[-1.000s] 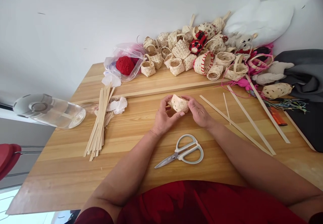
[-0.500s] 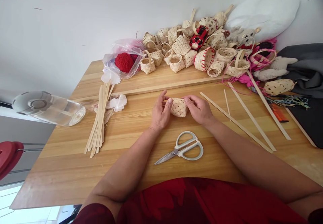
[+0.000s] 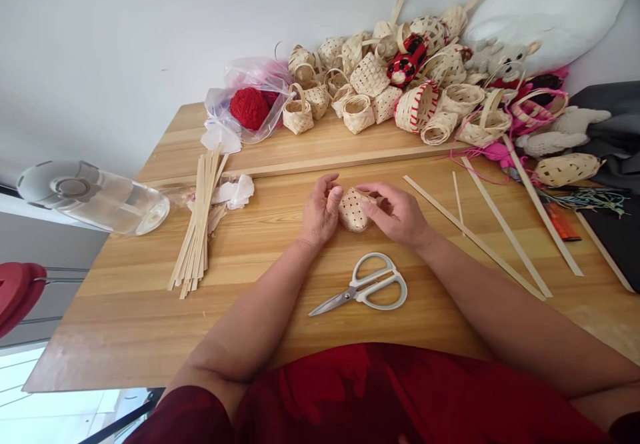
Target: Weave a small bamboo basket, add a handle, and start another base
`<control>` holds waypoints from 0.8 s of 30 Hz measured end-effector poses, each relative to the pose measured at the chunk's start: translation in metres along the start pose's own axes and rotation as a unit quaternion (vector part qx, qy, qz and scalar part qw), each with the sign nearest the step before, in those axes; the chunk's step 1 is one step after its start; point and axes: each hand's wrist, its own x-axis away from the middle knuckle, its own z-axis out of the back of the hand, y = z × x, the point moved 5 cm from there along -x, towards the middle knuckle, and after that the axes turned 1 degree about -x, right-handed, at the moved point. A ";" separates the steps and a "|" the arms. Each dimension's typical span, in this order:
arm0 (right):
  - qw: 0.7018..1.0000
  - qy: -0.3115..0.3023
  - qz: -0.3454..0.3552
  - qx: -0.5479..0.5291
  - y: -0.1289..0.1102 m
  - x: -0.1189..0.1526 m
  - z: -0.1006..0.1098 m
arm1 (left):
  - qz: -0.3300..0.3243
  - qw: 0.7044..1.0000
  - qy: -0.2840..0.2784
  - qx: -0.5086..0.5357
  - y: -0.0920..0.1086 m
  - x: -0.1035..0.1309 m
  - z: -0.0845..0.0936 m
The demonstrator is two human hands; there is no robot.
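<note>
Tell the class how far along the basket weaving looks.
Done, apparently: the small baskets heaped at the back. In hand: a woven piece, right hand on it, left hand beside it; its rim's finish is unclear. Left unwoven: the strip bundle and loose strips.

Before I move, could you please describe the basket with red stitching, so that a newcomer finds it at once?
On the wooden table, find the pile of woven baskets by the wall. Near its front, below the red-and-black toy, one basket lies tipped. Red stitches run along its rim; the baskets beside it are plain.
</note>
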 end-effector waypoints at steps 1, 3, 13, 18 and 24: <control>1.000 -0.007 0.007 0.011 -0.001 0.000 -0.002 | -0.007 1.000 -0.001 0.025 0.001 -0.001 0.001; 1.000 0.001 0.004 0.020 0.000 0.001 -0.002 | -0.031 0.998 -0.019 0.058 0.006 -0.001 0.002; 0.997 -0.020 0.017 0.075 0.011 -0.002 -0.002 | -0.146 0.970 -0.189 0.044 0.015 0.000 -0.010; 0.997 -0.030 0.022 0.064 0.018 0.000 -0.010 | -0.177 0.973 -0.149 0.023 0.012 0.002 -0.011; 0.996 -0.006 0.051 0.076 0.018 0.002 -0.013 | -0.221 0.967 -0.126 -0.032 0.016 0.010 -0.015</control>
